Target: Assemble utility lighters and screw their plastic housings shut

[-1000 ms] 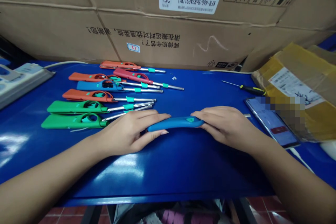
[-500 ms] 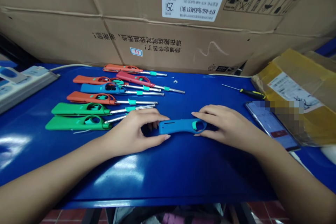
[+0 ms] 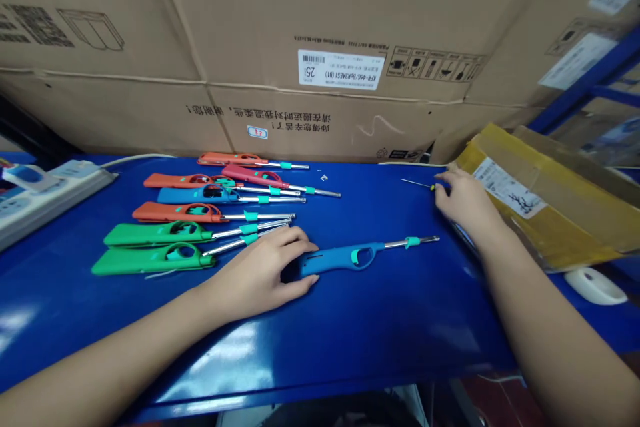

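Observation:
Between the thumb and fingers of my left hand (image 3: 270, 270) is the butt end of a blue gas lighter (image 3: 330, 260), lying on the blue table. It has a green trigger, and its metal nozzle points right. Over at the right, my right hand (image 3: 465, 203) has its fingers closed at the handle of a screwdriver (image 3: 420, 183). The thin shaft sticks out leftward, and the hand covers most of the handle. Left of my left hand lie several more lighters, among them a green lighter (image 3: 150, 259), an orange lighter (image 3: 180, 212) and a red lighter (image 3: 255, 177).
A large cardboard box (image 3: 280, 110) stands along the back. On the right are an opened carton with yellow tape (image 3: 565, 220), a phone (image 3: 463, 235) mostly under my right wrist, and a white mouse-shaped object (image 3: 595, 285). A white power strip (image 3: 60, 197) sits at the left.
My right hand has let go of the lighter's front end and moved right and away to the screwdriver. The lighter's nozzle now shows. My left hand stays at the butt; the view has tilted up.

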A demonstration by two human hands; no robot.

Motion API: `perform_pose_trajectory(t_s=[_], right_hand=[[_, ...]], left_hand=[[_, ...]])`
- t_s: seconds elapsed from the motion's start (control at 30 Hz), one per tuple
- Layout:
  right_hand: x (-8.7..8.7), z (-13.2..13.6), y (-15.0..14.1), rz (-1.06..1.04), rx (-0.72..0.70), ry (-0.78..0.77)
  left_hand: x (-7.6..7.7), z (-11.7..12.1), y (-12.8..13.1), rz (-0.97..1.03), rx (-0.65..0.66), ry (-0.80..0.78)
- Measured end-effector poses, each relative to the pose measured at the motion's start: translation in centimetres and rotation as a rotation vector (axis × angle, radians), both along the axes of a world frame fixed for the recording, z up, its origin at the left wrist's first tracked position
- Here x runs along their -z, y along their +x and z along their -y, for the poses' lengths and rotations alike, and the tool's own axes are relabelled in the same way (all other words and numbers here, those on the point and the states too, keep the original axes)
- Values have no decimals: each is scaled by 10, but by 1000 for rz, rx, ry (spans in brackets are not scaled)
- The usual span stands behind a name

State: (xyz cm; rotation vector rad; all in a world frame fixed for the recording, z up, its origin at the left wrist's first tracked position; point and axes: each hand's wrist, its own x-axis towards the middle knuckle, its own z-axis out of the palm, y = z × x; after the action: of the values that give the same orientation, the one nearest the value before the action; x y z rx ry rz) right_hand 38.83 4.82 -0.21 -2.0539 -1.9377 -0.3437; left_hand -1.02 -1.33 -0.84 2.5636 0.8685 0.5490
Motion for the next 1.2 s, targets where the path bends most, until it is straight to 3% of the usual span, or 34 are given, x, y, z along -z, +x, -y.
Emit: perform_pose_trajectory(t_s=[0.17, 0.3, 0.43, 0.57, 0.67, 0.83, 0.9, 1.0, 1.2], right_hand=[[5, -9, 13, -34, 182, -171], [3, -12, 11, -64, 246, -273], [-4, -13, 12, -131, 254, -264], [-24, -3, -6, -226, 114, -103], [-35, 13, -47, -308, -94, 54], [-19, 44, -123, -456, -400, 12], [-10, 52, -133, -486, -439, -42], [-5, 54, -126, -498, -403, -87], [-17, 51, -103, -416, -198, -105]], left_hand=[[-1, 3, 1, 30, -14, -28], [-1, 5, 2, 53, -27, -48], [-1, 6, 2, 64, -22, -30], [0, 6, 2, 62, -8, -18], [1, 6, 4, 36, -6, -10], [-5, 4, 9, 26, -84, 28], [-13, -9, 12, 16, -135, 97], [-28, -45, 16, -85, -176, 228], [-38, -135, 37, -301, -292, 279]])
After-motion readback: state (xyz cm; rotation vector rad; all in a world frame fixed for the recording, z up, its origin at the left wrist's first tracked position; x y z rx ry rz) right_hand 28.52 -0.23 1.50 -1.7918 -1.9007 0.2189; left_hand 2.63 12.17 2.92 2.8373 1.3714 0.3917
